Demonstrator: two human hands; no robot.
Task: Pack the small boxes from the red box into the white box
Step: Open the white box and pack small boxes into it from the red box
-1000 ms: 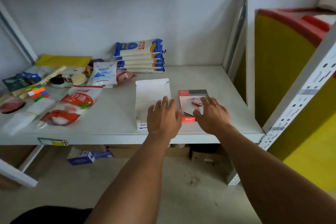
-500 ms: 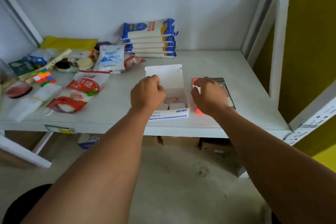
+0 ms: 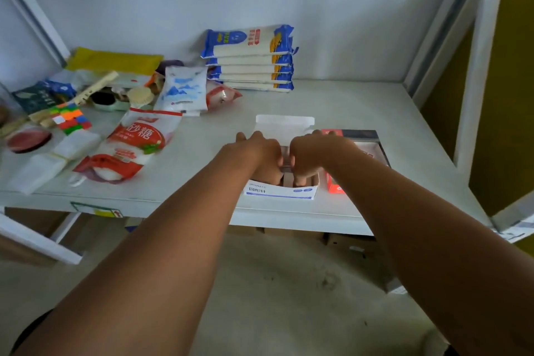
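Fingers: both sets are curled downward into the white box (image 3: 278, 192); the tips are hidden by the knuckles, so whether anything is pinched cannot be told
Left hand (image 3: 257, 153): placed over the left half of the white box; knuckles raised, back turned to the camera
Right hand (image 3: 313, 154): placed over the right half, close beside the left hand
Small boxes (image 3: 287, 179): brownish tops are seen between and below the two hands, inside the white box
White box: open, its lid flap (image 3: 284, 121) laid back; set near the front edge of the shelf (image 3: 361, 107); blue print is carried on its front wall
Red box (image 3: 367, 147): set just right of the white box, touching or nearly so; its interior is partly covered by the right forearm
Sugar bag (image 3: 135, 144): laid well to the left on the shelf
Noodle packs (image 3: 250, 59): stacked against the back wall
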